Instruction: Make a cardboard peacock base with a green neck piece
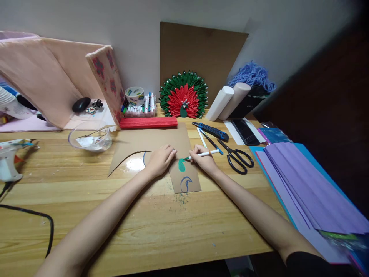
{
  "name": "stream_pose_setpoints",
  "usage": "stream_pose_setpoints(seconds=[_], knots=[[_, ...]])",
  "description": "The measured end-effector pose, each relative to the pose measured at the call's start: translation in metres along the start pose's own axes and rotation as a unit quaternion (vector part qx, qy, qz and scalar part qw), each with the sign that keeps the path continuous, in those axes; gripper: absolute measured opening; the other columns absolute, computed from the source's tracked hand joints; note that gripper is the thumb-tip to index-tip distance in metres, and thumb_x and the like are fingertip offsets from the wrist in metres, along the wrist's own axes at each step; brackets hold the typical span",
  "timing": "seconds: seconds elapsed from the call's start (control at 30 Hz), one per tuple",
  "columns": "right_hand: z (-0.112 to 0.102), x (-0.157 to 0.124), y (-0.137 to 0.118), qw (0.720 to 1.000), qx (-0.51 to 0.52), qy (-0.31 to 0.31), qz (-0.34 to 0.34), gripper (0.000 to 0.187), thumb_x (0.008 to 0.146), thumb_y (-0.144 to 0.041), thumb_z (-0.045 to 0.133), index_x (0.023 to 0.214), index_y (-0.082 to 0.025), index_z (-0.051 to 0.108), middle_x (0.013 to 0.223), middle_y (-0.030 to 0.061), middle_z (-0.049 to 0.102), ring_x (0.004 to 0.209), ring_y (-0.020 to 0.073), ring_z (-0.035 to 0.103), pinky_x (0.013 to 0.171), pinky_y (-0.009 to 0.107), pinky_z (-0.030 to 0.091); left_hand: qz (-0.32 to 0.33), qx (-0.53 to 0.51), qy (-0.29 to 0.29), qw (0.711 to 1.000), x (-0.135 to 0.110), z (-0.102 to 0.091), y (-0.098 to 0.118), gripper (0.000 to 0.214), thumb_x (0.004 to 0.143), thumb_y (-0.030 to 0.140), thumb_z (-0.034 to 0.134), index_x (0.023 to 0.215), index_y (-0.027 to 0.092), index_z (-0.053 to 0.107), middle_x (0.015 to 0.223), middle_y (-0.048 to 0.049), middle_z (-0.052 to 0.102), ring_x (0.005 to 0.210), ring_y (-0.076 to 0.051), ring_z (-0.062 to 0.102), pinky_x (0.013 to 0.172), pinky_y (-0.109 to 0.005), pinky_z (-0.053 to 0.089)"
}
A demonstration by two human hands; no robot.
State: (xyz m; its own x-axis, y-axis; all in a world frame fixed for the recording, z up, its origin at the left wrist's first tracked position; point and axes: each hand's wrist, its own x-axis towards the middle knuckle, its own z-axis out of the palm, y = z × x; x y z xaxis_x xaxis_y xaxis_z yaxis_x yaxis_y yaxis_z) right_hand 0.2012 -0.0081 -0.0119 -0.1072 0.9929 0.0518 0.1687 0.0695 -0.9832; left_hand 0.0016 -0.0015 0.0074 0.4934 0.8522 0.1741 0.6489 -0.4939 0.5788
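A brown cardboard sheet with a curved piece cut out lies on the wooden desk. My left hand presses on it, fingers curled together. My right hand grips a white marker with a green tip. The tip touches a green-filled teardrop shape drawn on the cardboard. Below that shape is a blue outlined teardrop, unfilled.
Black scissors, a blue utility knife and loose pens lie right of the cardboard. Purple and blue paper sheets fill the right side. A glue gun, glass bowl, red paper roll, marker box and paper peacock stand around.
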Motion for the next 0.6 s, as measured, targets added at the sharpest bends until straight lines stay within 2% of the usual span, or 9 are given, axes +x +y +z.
stream_pose_setpoints(seconds=[0.37, 0.6], knots=[[-0.0010, -0.0001, 0.0011, 1.000, -0.009, -0.001, -0.011, 0.029, 0.073, -0.026, 0.058, 0.053, -0.021, 0.038, 0.044, -0.0051, 0.050, 0.045, 0.0109, 0.049, 0.047, 0.022, 0.037, -0.002, -0.002, 0.000, 1.000, -0.0002, 0.0004, 0.0001, 0.035, 0.095, 0.034, 0.027, 0.080, 0.018, 0.053, 0.084, -0.0041, 0.054, 0.080, -0.017, 0.052, 0.075, -0.030, 0.040], [-0.0019, -0.0003, 0.0009, 1.000, -0.021, -0.008, -0.015, 0.030, 0.075, -0.030, 0.059, 0.054, -0.021, 0.039, 0.046, -0.0045, 0.051, 0.046, 0.0109, 0.049, 0.048, 0.022, 0.037, 0.000, 0.002, 0.000, 1.000, -0.0003, 0.0006, -0.0003, 0.035, 0.095, 0.034, 0.026, 0.080, 0.018, 0.054, 0.084, -0.0040, 0.054, 0.081, -0.017, 0.052, 0.075, -0.030, 0.040]])
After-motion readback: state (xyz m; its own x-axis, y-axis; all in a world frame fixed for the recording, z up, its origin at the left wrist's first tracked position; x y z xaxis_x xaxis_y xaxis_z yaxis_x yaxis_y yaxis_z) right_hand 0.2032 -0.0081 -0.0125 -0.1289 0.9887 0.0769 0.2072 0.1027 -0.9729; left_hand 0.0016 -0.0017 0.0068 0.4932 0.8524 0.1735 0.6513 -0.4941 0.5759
